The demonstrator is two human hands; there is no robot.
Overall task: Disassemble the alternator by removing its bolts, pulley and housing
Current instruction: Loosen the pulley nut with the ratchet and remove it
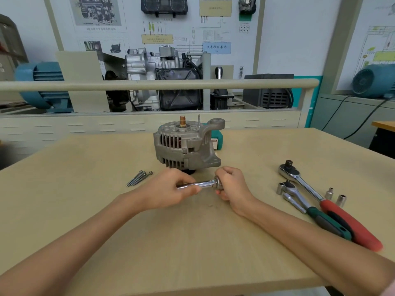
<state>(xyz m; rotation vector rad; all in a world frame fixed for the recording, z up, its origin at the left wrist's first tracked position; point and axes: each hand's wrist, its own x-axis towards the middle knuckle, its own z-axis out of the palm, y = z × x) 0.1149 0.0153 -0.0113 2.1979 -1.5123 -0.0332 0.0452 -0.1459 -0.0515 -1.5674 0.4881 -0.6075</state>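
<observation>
The grey alternator [184, 145] stands on the wooden table [85, 159], its copper-tipped shaft pointing up. In front of it, my left hand [168, 190] grips the shaft of a chrome extension bar [203, 184], held level. My right hand [232, 184] curls round the bar's wider right end; what it holds there is mostly hidden by the fingers. Several long bolts [138, 178] lie loose on the table, left of my hands.
A red-handled ratchet [316, 195] and a green-handled ratchet [307, 207] lie at the right with small sockets [341, 200] beside them. A green tool [217, 141] sits behind the alternator. A railing and engine display stand beyond the table's far edge.
</observation>
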